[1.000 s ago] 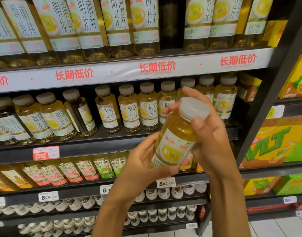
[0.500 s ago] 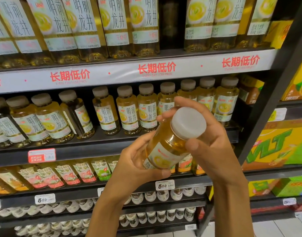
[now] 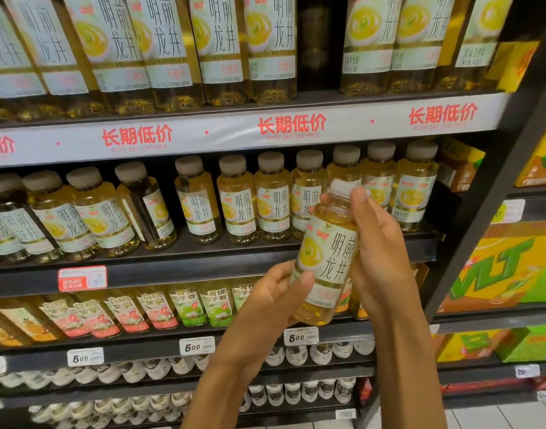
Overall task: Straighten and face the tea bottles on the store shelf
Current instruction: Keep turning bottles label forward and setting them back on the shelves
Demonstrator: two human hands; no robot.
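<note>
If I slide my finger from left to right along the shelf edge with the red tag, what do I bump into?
Red shelf tag → left hand → held tea bottle → right hand → yellow-green drink cartons.

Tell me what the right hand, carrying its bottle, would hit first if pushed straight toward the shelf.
Probably the front-row tea bottles directly behind the held bottle; the right hand overlaps them in view, though depth is unclear.

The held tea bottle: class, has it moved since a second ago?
Yes. The held tea bottle has swung upright, its cap rising against the row of bottles behind, label now facing the camera.
</note>
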